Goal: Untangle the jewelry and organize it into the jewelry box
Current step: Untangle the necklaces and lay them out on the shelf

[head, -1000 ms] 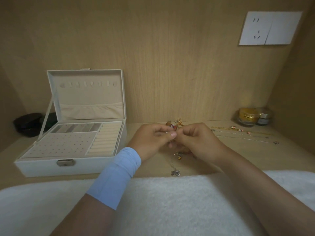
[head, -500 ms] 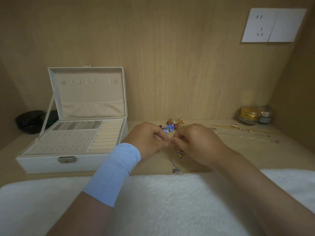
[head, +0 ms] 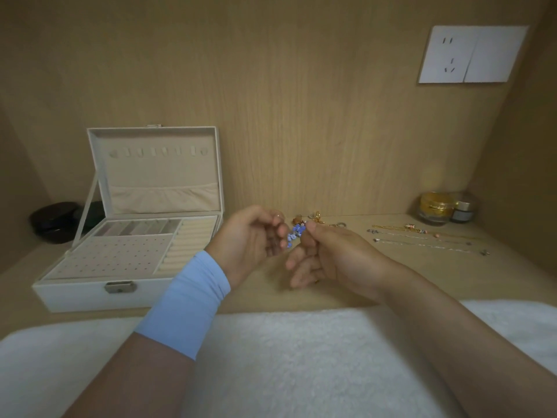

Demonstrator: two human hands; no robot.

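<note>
R hand (head: pixel 331 257) pinches a blue bead piece (head: pixel 297 232) w/ thumb & first finger, up over the middle of the desk (head: pixel 482 273), other fingers loose. L hand (head: pixel 253 241) is just beside it w/ fingers curled, almost at the beads, can't tell if it holds any. Box (head: pixel 75 294) sits open at the left, lid up by the back wall, w/ bare desk between its right edge & the hands; a little pile (head: pixel 316 218) lies just behind the hands, chains (head: pixel 422 236) lie straight at the far right near the jars (head: pixel 437 206), & a towel (head: pixel 301 357) covers the near edge.
</note>
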